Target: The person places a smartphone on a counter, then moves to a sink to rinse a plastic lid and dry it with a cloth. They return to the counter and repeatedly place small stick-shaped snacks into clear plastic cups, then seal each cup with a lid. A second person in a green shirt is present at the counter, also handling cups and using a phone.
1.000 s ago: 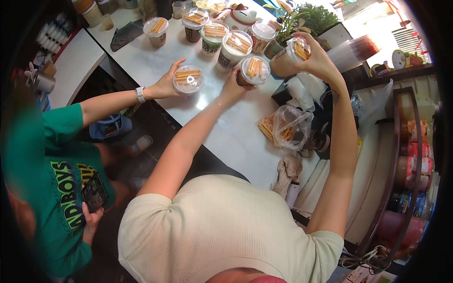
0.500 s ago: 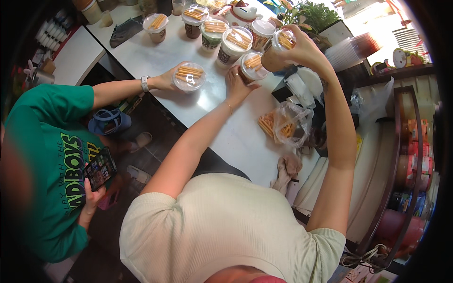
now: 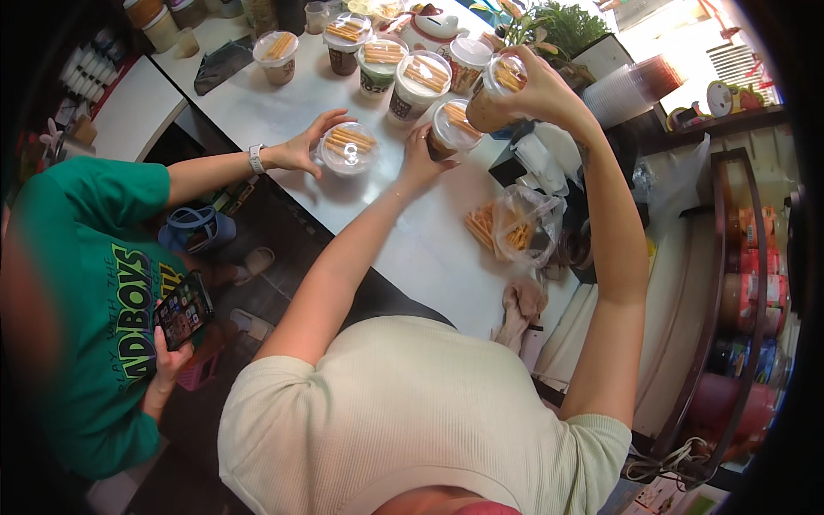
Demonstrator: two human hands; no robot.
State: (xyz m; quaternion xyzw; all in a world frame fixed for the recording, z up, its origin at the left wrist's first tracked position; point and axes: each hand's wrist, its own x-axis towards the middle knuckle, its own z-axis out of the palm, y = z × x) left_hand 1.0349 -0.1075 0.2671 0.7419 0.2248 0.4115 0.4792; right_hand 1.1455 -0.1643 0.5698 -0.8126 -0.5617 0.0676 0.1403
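A lidded cup (image 3: 452, 129) topped with biscuit sticks stands on the white counter (image 3: 429, 249), and the person's left hand (image 3: 419, 159) rests against its near side, fingers curled around the cup wall. Just beyond it, the right hand (image 3: 541, 90) holds a second cup (image 3: 496, 90) lifted off the counter and tilted on its side, its clear lid facing left; the fingers are wrapped around the cup body and press it firmly.

To the left, a domed cup (image 3: 348, 148) with the same biscuit sticks sits on the counter, and a co-worker's hand (image 3: 302, 148) with a pale wristwatch touches its left side, fingers spread around the lid. That person wears a green shirt and holds a phone (image 3: 182, 311) low in the other hand.

Farther back, a row of similar lidded cups (image 3: 382, 60) stands along the counter, each topped with sticks. Near the right edge of the counter lies a clear plastic bag (image 3: 515, 225) holding more biscuit sticks, with a crumpled cloth (image 3: 519, 305) beside the counter's near corner. A green plant (image 3: 571, 26) and a stack of clear cups (image 3: 639, 81) stand at the far right, next to shelves with jars (image 3: 747, 292).
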